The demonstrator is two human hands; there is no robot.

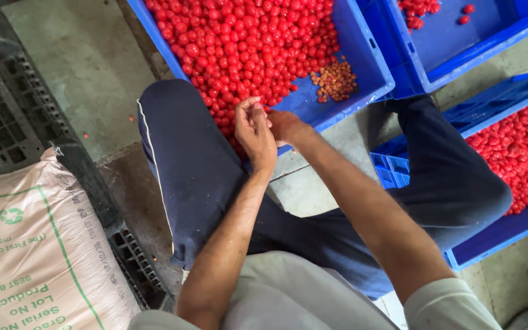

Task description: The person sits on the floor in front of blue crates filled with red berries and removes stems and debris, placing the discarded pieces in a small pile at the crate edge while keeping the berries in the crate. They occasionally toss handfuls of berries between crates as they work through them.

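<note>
My left hand (255,131) and right hand (285,126) meet at the near edge of the blue crate (368,58), fingers (247,105) pinched together over red berries (245,43) (held item too small to tell). Brown pits (336,80) piled beside. Sack (32,250) at left.

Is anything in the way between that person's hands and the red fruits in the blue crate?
Nothing visible. The left hand and right hand meet right over the small round red fruits at the blue plastic crate's near edge.
</note>
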